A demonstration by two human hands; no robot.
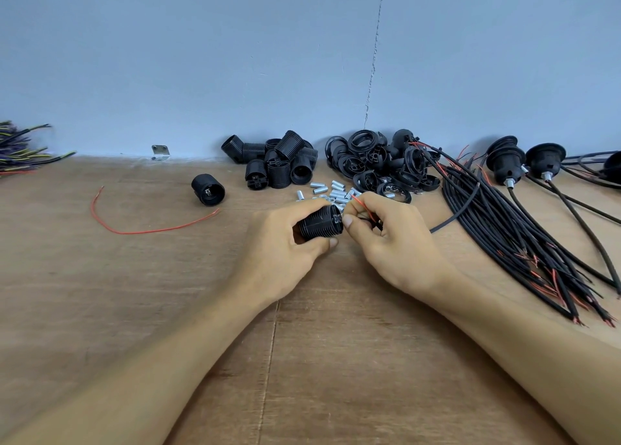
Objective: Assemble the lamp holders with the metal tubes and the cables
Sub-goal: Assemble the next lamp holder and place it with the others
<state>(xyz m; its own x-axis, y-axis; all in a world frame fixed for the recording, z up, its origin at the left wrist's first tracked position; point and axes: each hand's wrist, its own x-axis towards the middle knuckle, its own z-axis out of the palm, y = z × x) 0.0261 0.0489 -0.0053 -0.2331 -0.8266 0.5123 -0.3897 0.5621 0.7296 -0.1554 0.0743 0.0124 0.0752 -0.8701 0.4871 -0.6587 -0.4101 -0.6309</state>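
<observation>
My left hand [279,246] grips a black ribbed lamp holder [321,224] lying on its side above the wooden table. My right hand [389,239] pinches a black cable [447,221] at its end, right beside the holder's end face; a thin red wire [363,206] sticks up between the fingers. Small silver metal tubes [332,191] lie scattered just behind both hands. A bundle of black cables [510,236] with red ends fans out to the right.
A pile of ribbed holder bodies [279,162] and a pile of black caps and rings [379,162] sit by the wall. One loose holder [208,189] and a loose red wire [141,229] lie left. Assembled holders with cables [524,162] stand at the far right.
</observation>
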